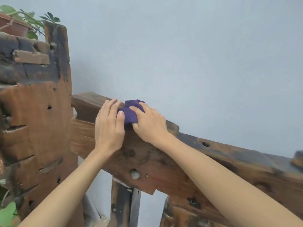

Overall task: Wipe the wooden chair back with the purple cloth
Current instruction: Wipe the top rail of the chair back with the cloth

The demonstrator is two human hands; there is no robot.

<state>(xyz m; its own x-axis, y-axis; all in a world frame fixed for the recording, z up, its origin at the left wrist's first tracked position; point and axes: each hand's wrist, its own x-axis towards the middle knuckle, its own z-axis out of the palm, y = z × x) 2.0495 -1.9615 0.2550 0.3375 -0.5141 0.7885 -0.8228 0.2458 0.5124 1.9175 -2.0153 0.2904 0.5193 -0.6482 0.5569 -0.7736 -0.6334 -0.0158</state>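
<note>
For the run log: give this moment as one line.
step: wiping | cloth: bunched on chair back top edge | right hand: gripping cloth | left hand: flat on wood beside cloth

Both arms reached forward; left hand (109,126) lay flat, fingers together, while right hand (150,123) curled, fingers clenched.
</note>
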